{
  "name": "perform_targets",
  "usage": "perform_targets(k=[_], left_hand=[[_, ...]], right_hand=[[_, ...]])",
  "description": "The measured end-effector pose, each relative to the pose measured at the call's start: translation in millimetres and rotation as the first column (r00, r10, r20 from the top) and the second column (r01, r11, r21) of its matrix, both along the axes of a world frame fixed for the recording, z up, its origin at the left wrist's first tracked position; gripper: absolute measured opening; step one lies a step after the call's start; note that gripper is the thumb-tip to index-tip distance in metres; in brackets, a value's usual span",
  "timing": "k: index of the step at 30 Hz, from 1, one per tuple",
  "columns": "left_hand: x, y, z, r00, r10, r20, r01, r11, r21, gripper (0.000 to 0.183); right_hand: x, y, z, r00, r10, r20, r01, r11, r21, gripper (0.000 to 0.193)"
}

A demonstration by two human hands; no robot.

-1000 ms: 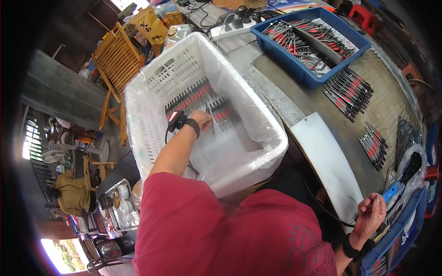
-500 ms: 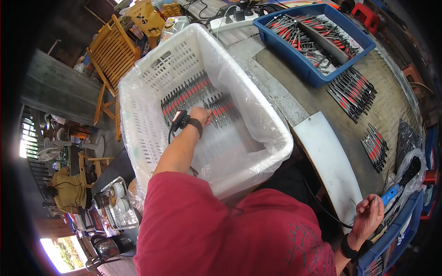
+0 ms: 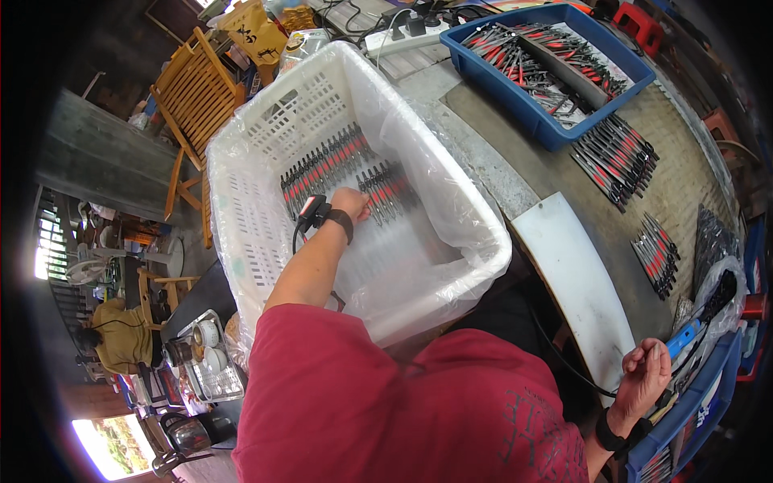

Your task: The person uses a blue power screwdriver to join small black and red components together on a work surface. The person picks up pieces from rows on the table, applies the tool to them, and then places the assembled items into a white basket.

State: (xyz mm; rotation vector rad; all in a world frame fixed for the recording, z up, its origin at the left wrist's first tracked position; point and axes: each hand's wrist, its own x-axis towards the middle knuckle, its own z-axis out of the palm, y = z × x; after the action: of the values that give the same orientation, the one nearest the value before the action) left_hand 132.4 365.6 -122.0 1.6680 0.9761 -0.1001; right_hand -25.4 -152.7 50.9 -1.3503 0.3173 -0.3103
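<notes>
My left hand (image 3: 351, 204) reaches down into a white plastic crate (image 3: 489, 211) lined with clear film. Its fingers are closed at the left end of a short row of red, black and silver pens (image 3: 388, 191); whatever they grip is hidden by the hand. Beside it runs a longer row of the same pens (image 3: 324, 167). At the lower right, my right hand (image 3: 646, 375) is held with fingers curled in and the thumb against them. I cannot make out anything in it. A blue handle with a black end (image 3: 684, 336) lies just past its fingertips.
On the table to the right stands a blue tray (image 3: 527, 119) of loose pens, with two pen groups (image 3: 616, 161) (image 3: 656, 256) nearby. A white board (image 3: 573, 278) lies along the table's edge. Behind are a power strip (image 3: 403, 36) and a wooden folding chair (image 3: 193, 97). Another person (image 3: 125, 334) sits far left.
</notes>
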Motion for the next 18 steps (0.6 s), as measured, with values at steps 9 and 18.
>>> perform_targets(k=[9, 18], left_hand=[[1, 7, -8, 0.999, -0.047, 0.006, 0.047, 0.999, -0.009, 0.008], [4, 6, -10, 1.0, -0.013, -0.01, 0.013, 0.999, 0.034, 0.01]], right_hand=[[-1, 2, -1, 1.0, 0.0, 0.0, 0.0, 1.0, -0.012, 0.018], [-3, 5, 0, 1.0, -0.003, 0.004, 0.003, 1.0, -0.031, 0.018]])
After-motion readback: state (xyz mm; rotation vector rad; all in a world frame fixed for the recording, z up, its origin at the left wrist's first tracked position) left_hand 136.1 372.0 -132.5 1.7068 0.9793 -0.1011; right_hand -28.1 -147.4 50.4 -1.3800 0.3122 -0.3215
